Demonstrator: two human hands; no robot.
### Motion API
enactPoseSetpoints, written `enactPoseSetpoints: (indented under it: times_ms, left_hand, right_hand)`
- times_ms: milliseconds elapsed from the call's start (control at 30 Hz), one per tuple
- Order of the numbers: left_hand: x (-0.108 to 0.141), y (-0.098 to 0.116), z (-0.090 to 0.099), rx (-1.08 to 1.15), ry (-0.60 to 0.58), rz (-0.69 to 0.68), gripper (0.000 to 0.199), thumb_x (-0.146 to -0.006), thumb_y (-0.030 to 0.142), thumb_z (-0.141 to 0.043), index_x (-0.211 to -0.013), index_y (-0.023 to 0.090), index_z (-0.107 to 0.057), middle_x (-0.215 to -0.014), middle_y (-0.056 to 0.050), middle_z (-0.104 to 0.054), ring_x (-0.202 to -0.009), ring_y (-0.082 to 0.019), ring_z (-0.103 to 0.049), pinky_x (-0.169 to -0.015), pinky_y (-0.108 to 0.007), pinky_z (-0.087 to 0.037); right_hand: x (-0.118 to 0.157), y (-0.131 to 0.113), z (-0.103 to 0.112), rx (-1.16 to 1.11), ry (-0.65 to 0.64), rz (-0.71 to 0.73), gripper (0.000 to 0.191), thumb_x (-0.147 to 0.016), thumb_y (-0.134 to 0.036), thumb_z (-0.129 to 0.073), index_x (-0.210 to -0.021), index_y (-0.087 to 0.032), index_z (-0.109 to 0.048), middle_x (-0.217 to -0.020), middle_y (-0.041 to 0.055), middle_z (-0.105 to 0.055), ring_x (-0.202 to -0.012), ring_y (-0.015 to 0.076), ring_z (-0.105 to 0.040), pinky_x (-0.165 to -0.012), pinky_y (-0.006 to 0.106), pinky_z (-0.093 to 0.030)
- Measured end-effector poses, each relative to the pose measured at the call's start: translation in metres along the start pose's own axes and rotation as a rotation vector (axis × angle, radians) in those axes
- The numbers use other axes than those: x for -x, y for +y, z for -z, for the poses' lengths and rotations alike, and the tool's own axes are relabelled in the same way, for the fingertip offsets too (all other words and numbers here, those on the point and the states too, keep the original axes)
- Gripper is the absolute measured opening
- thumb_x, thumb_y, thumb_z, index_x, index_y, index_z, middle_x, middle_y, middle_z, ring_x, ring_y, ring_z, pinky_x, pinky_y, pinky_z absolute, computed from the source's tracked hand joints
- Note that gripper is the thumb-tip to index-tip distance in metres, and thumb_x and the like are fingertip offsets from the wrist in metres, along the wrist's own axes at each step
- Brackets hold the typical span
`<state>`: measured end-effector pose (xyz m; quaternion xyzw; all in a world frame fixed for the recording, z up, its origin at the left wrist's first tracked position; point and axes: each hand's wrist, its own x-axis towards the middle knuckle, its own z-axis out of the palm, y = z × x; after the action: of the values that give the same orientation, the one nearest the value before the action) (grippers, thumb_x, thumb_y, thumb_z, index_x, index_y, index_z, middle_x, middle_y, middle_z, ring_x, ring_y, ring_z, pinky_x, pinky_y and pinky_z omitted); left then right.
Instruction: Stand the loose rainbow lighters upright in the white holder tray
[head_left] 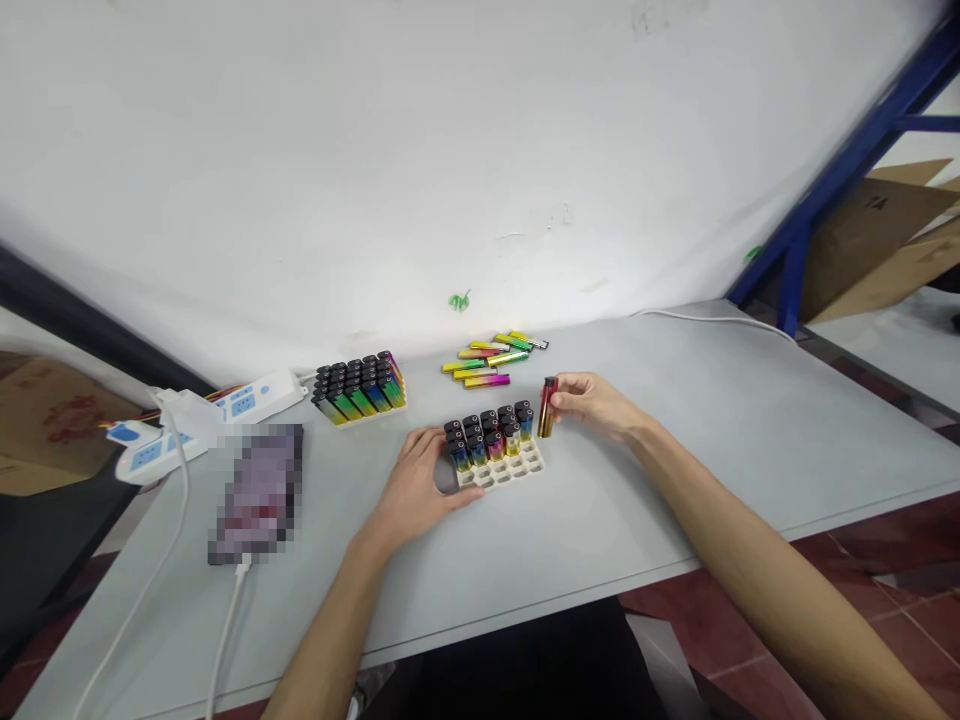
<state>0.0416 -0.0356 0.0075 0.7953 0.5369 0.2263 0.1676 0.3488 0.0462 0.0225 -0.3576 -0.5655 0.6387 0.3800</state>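
Note:
A cream tray (pixel 512 474) with round holes stands mid-table. Its back rows hold several black-topped coloured lighters (pixel 493 445); the front holes show bare. My left hand (pixel 422 480) grips the tray's left side, thumb along its front edge. Just right of the tray, my right hand (pixel 589 400) pinches an upright lighter with a dark top and a red and gold body (pixel 547 410). Behind, several loose yellow, green and pink lighters (pixel 487 380) lie near the wall. Further left, a second tray (pixel 367 418) is packed with upright lighters (pixel 360 385).
A white power strip (pixel 255 400) with cables lies at the back left. In front of it is a blurred phone (pixel 259 495) with a white cable (pixel 229 630). Blue metal framing (pixel 795 270) and cardboard boxes (pixel 870 240) stand beyond the table's right end.

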Motion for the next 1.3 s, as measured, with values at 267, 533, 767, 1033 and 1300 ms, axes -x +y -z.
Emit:
enactPoseSetpoints:
  times_ms: [267,533,767,1033,1300]
  left_hand:
    - [0.0,0.0,0.001,0.015,-0.033,0.01,0.065,-0.076,0.058,-0.075,-0.124,0.02,-0.054,-0.127,-0.011,-0.058,-0.128,-0.033,-0.046,-0.105,-0.048,-0.044]
    - [0.001,0.002,0.002,0.017,-0.046,-0.002,0.065,-0.078,0.056,-0.074,-0.128,0.021,-0.052,-0.129,-0.009,-0.057,-0.128,-0.031,-0.045,-0.108,-0.047,-0.042]
    - [0.0,0.002,0.002,0.011,-0.058,0.014,0.065,-0.077,0.058,-0.074,-0.126,0.02,-0.053,-0.127,-0.01,-0.057,-0.126,-0.031,-0.047,-0.106,-0.048,-0.044]
    - [0.0,0.001,0.003,0.017,-0.048,-0.003,0.063,-0.077,0.058,-0.074,-0.125,0.022,-0.054,-0.124,-0.009,-0.058,-0.125,-0.031,-0.048,-0.104,-0.049,-0.045]
    - [0.0,0.001,0.003,0.006,-0.051,0.004,0.064,-0.077,0.057,-0.074,-0.126,0.021,-0.054,-0.127,-0.009,-0.058,-0.126,-0.031,-0.048,-0.105,-0.049,-0.044]
  right_hand:
    - [0.002,-0.002,-0.013,0.136,-0.11,-0.074,0.033,-0.069,-0.039,-0.086,-0.08,-0.017,-0.064,-0.077,0.003,-0.073,-0.068,0.0142,-0.062,-0.066,0.03,-0.048]
    - [0.007,-0.003,-0.022,0.258,-0.124,-0.015,0.039,-0.066,-0.04,-0.087,-0.077,-0.02,-0.057,-0.078,0.0007,-0.071,-0.073,0.0164,-0.062,-0.065,0.029,-0.045]
    - [0.012,-0.013,-0.027,0.422,-0.053,0.0,0.036,-0.066,-0.043,-0.086,-0.077,-0.02,-0.062,-0.075,-0.0003,-0.069,-0.069,0.0156,-0.057,-0.062,0.029,-0.04]
    - [0.016,-0.019,-0.031,0.504,0.0,0.067,0.031,-0.068,-0.042,-0.084,-0.075,-0.02,-0.064,-0.079,0.0004,-0.068,-0.071,0.0158,-0.055,-0.066,0.03,-0.041]
    - [0.017,-0.02,-0.031,0.505,-0.023,0.066,0.033,-0.069,-0.044,-0.083,-0.08,-0.021,-0.061,-0.079,-0.0003,-0.067,-0.073,0.0165,-0.059,-0.068,0.031,-0.043]
